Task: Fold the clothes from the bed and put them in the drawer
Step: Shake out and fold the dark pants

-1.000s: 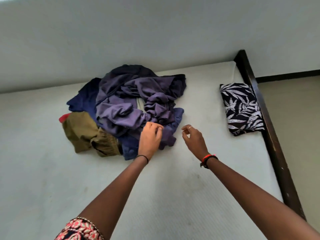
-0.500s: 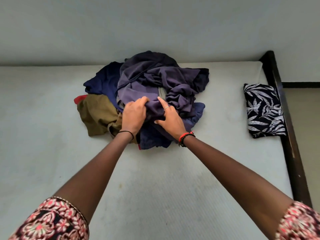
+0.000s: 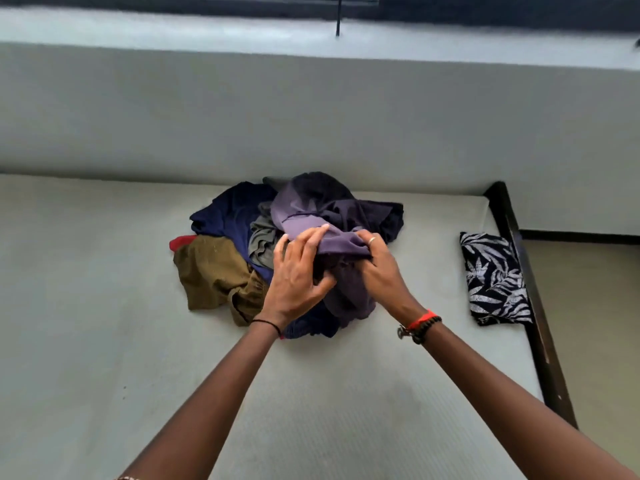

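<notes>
A heap of crumpled clothes lies mid-bed on the pale mattress [image 3: 104, 341]. On top is a purple garment [image 3: 304, 216], lifted a little off the heap. My right hand [image 3: 377, 268] grips a bunched fold of it from the right. My left hand [image 3: 298, 275] holds the same fold from the left, fingers spread over the cloth and thumb underneath. Beneath lie a navy garment [image 3: 232, 213], a grey-green one [image 3: 263, 244], an olive-brown one [image 3: 214, 271] and a red scrap [image 3: 181, 241]. No drawer is in view.
A folded black cloth with white leaf print [image 3: 495, 278] lies at the bed's right edge. A dark wooden bed frame [image 3: 533, 306] runs along that side, with floor beyond. A pale wall [image 3: 311, 116] stands behind the bed.
Both hands went from hovering at the heap's near edge to taking hold of the purple garment, and now raise a bunched fold of it. The camera has tilted up, showing more wall.
</notes>
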Tool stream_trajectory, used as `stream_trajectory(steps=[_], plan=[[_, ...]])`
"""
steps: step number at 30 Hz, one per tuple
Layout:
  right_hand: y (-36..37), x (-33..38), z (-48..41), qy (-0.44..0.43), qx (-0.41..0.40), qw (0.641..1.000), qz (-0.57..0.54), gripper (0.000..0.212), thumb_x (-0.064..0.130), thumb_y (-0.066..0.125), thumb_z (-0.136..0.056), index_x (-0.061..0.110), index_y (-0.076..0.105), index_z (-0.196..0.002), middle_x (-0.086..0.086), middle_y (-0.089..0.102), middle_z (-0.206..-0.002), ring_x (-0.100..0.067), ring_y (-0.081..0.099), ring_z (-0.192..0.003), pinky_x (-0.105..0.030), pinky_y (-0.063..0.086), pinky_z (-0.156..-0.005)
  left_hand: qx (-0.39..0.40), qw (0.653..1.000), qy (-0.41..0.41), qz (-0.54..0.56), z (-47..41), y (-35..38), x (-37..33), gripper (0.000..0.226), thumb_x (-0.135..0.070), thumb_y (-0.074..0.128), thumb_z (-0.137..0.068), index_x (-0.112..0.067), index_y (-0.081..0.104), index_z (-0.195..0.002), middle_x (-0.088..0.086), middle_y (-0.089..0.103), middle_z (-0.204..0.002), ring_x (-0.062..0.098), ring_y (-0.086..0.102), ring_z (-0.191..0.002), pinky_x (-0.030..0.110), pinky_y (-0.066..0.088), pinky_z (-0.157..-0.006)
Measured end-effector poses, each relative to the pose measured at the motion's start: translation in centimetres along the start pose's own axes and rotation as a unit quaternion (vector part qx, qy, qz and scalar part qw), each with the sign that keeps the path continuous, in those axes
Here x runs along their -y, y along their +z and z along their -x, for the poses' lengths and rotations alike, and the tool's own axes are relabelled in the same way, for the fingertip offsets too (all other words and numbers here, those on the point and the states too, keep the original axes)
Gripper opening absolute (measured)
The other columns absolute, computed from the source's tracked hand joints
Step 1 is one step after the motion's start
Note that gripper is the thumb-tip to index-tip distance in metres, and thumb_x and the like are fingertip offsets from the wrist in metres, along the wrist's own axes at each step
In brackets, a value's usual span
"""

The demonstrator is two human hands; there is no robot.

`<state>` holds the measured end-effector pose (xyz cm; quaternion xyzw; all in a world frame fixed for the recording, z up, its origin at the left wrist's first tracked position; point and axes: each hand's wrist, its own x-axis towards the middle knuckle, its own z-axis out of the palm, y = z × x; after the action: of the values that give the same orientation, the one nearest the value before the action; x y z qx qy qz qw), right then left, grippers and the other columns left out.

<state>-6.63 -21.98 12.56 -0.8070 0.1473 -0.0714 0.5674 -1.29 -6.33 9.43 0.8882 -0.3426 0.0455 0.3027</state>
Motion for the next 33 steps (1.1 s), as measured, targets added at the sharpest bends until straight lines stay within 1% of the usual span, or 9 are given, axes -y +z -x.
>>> stream_trajectory(steps=[4,7,9,15,19,22,26,29,33], plan=[[-4.3,6.1,1.2,-0.003,-0.006,0.994,-0.108,0.039,-0.016,0.044,-0.089,0.015,0.054,-0.111,-0.013,0.059,-0.11,-0.018,0.057,-0.101,-0.025,0.048,-0.091,-0.004,0.998,-0.016,-0.066,-2.4,-2.2,-2.3,0.067,-0.036,0.052,-0.082,-0.019,0.032,-0.144,0.0,0.055,-0.131,0.015,0.05,-0.118,0.05,0.022,-0.111],[-7.8,11.6,2.2,-0.03,-0.015,0.983,-0.179,0.039,-0.017,0.048,-0.084,0.017,0.057,-0.101,0.002,0.063,-0.096,-0.01,0.058,-0.092,-0.021,0.05,-0.079,-0.001,0.996,-0.092,-0.003,-5.1,-5.9,-5.1,0.037,-0.018,0.058,-0.089,-0.01,0.056,-0.125,0.015,0.068,-0.106,0.037,0.062,-0.087,0.04,0.043,-0.081],[-10.1,15.1,2.5,-0.054,-0.025,0.973,-0.223,0.028,-0.005,0.053,-0.081,0.019,0.057,-0.095,0.012,0.065,-0.086,-0.004,0.059,-0.084,-0.022,0.051,-0.074,0.03,0.993,-0.105,0.039,-6.9,-8.1,-7.3,0.021,-0.021,0.055,-0.094,-0.006,0.063,-0.107,0.021,0.067,-0.096,0.041,0.06,-0.086,0.041,0.041,-0.068],[-16.6,24.6,3.6,-0.1,-0.057,0.959,-0.259,0.032,-0.007,0.039,-0.095,0.02,0.056,-0.101,0.015,0.068,-0.081,0.0,0.064,-0.08,-0.028,0.057,-0.073,0.114,0.983,-0.095,0.11,-10.3,-12.7,-13.3,0.048,-0.033,0.058,-0.09,-0.018,0.047,-0.134,0.005,0.055,-0.124,0.02,0.053,-0.116,0.036,0.041,-0.097],[-19.9,30.6,5.1,-0.14,-0.065,0.949,-0.273,0.036,-0.009,0.036,-0.094,0.021,0.056,-0.102,0.013,0.07,-0.081,-0.003,0.065,-0.08,-0.03,0.059,-0.069,0.183,0.975,-0.09,0.086,-10.8,-14.2,-17.7,0.057,-0.036,0.049,-0.085,-0.012,0.046,-0.136,0.007,0.05,-0.137,0.023,0.047,-0.126,0.043,0.037,-0.103],[-22.1,34.6,6.1,-0.178,-0.067,0.932,-0.308,0.026,-0.004,0.044,-0.092,0.017,0.057,-0.101,0.01,0.07,-0.081,-0.007,0.065,-0.078,-0.037,0.058,-0.072,0.245,0.944,-0.175,0.135,-10.0,-13.0,-17.7,0.054,-0.034,0.051,-0.082,-0.003,0.054,-0.126,0.016,0.058,-0.126,0.032,0.053,-0.12,0.044,0.043,-0.099],[-25.5,39.4,7.5,-0.231,-0.082,0.912,-0.328,0.02,0.003,0.052,-0.091,0.016,0.059,-0.104,0.005,0.069,-0.087,-0.01,0.065,-0.082,-0.042,0.058,-0.073,0.227,0.875,-0.278,0.324,-8.7,-9.2,-14.7,0.067,-0.055,0.065,-0.076,-0.019,0.052,-0.131,0.003,0.057,-0.131,0.021,0.056,-0.118,0.038,0.048,-0.1],[-27.9,41.7,8.2,-0.241,-0.104,0.906,-0.332,0.023,0.001,0.046,-0.094,0.018,0.06,-0.1,0.005,0.069,-0.08,-0.011,0.063,-0.078,-0.047,0.056,-0.078,0.163,0.929,-0.219,0.249,-7.1,-13.6,-19.4,0.081,-0.075,0.071,-0.048,-0.02,0.067,-0.108,-0.003,0.068,-0.104,0.014,0.062,-0.098,0.033,0.051,-0.086],[-29.9,42.3,8.1,-0.212,-0.149,0.912,-0.319,0.017,0.006,0.048,-0.095,0.018,0.057,-0.104,0.002,0.066,-0.084,-0.014,0.063,-0.081,-0.046,0.057,-0.076,0.086,0.957,-0.167,0.223,-7.3,-18.6,-22.4,0.025,-0.038,0.053,-0.069,-0.013,0.059,-0.071,0.019,0.066,-0.08,0.02,0.055,-0.068,0.033,0.037,-0.06]])
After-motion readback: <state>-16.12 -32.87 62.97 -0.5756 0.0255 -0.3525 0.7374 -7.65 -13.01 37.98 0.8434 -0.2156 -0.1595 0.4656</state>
